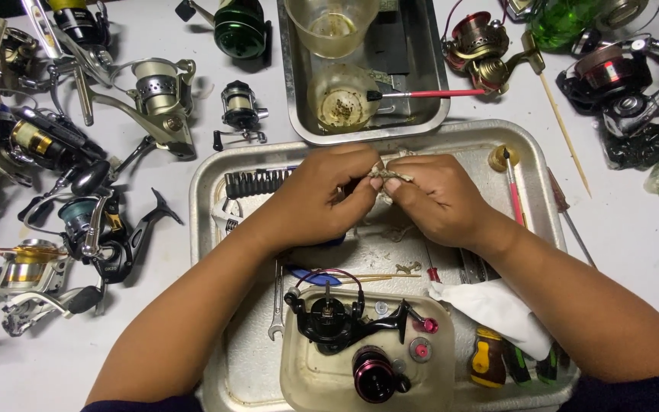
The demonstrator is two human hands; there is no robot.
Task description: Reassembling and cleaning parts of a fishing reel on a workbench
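Big metal tray point(543, 164) fills the middle of the white table point(634, 229); second, smaller tray point(435, 84) sits behind it with two cloudy plastic cups point(342, 98). Loose fishing reels point(158, 95) lie all over the left and top right.

Near edge of the big tray: clear tub point(299, 374) with a stripped black reel body point(337, 320) and a red-trimmed spool point(375, 374), white rag point(497, 309) beside it, wrench point(277, 305) to the left.

Both hands meet over the tray's far half. Left hand point(322, 202) and right hand point(440, 198) have fingertips pressed together, pinching a small grimy part point(384, 177) between them, lifted off the tray. Can't tell what the part is.

Step looks like wiping or picking grime off that part. Next move needs a firm pinch plus a free finger to turn it.
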